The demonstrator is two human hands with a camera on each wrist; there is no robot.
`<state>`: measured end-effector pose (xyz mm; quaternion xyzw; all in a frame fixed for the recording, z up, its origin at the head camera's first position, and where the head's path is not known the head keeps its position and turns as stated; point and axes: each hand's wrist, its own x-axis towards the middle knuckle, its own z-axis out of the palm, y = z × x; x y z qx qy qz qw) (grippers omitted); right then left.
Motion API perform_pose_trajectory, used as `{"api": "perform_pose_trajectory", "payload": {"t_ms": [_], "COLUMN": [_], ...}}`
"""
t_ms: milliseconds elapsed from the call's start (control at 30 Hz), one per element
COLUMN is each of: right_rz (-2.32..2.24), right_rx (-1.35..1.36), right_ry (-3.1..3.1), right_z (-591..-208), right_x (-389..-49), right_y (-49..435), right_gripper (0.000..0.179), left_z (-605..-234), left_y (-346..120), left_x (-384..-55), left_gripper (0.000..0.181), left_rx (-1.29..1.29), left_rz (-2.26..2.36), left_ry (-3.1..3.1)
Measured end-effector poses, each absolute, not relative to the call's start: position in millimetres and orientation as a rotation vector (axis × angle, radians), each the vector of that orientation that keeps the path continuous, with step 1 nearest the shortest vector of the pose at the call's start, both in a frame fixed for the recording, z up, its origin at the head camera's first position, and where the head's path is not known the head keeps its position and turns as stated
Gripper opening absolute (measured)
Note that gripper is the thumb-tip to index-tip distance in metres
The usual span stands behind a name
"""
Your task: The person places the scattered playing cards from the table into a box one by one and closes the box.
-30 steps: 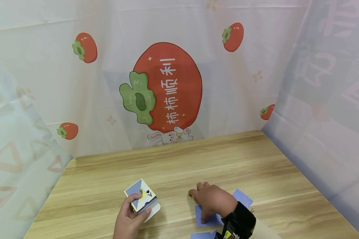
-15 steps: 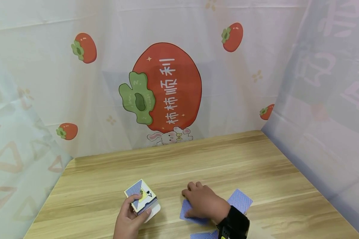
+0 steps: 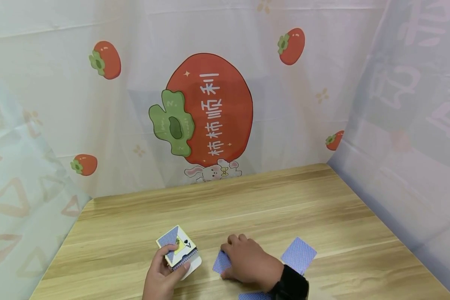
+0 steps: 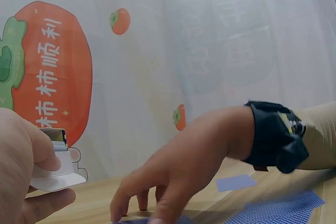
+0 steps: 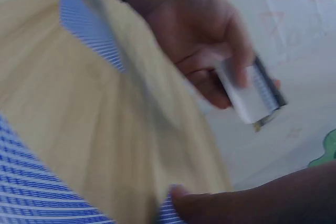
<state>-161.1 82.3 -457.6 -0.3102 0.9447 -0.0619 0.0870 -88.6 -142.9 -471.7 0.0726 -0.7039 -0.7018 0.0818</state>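
Note:
In the head view my left hand (image 3: 162,274) holds a playing-card box (image 3: 181,243), its thumb near the open end and a finger across the front. An ace is on the face, a white flap (image 3: 193,267) hangs out, and card edges show inside. To the right, my right hand (image 3: 249,261) holds a blue-backed playing card (image 3: 221,263) low over the table, thumb at the near edge and bent fingers at the far edge. In the left wrist view the fingertips point down onto that card (image 4: 181,220). The hand covers much of it.
Another blue-backed card (image 3: 300,255) lies right of the right hand. One more card (image 3: 254,296) lies at the front edge of the view, partly cut off. The wooden table (image 3: 210,204) is enclosed by printed cloth (image 3: 135,121) at the back and sides.
My right hand has slid left with the card, nearer to the box. The card at the right has come into fuller view. The left hand and box have stayed in place.

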Motion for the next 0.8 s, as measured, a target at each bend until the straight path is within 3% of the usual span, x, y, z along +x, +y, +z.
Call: {"api": "perform_pose_trajectory", "payload": {"t_ms": [133, 367, 500, 800], "right_rz": [-0.183, -0.307, -0.307, -0.236], "right_rx": [-0.956, -1.073, -1.146, -1.007], "right_ry": [2.692, 2.722, 2.710, 2.698], "right_z": [-448, -453, -456, -451], "right_x": [-160, -152, -150, -146], "right_y": [87, 78, 75, 73], "right_gripper": [0.072, 0.056, 0.056, 0.066], "left_z": [-471, -471, -470, -468], "left_y": [-143, -142, -142, -141], "left_x": [-89, -88, -88, -88], "left_gripper": [0.057, 0.059, 0.059, 0.060], "left_rx": [0.219, 0.225, 0.231, 0.226], "left_rz": [-2.113, -2.112, -2.125, -2.141], "left_ry": [-2.099, -2.112, -2.114, -2.100]}}
